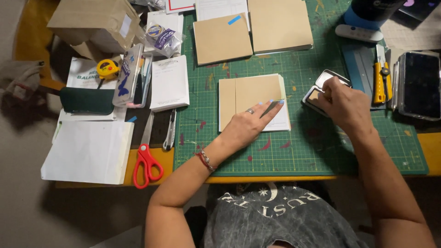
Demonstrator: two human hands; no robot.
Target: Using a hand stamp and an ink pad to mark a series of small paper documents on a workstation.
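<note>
- Red scissors [146, 164] lay at the table edge, well left.
- I saw the left hand [248, 123] flat, fingers together, pressing a tan card [250, 93] on the green mat [303, 147].
- Right hand [342, 103] pinched into a small open tin [321, 89]; I couldn't see what it held.

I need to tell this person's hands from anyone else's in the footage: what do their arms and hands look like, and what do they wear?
Both arms are bare, no sleeves. The left hand has a silver ring, light blue nails and a red cord bracelet with silver links. The right hand shows no jewellery.
</note>
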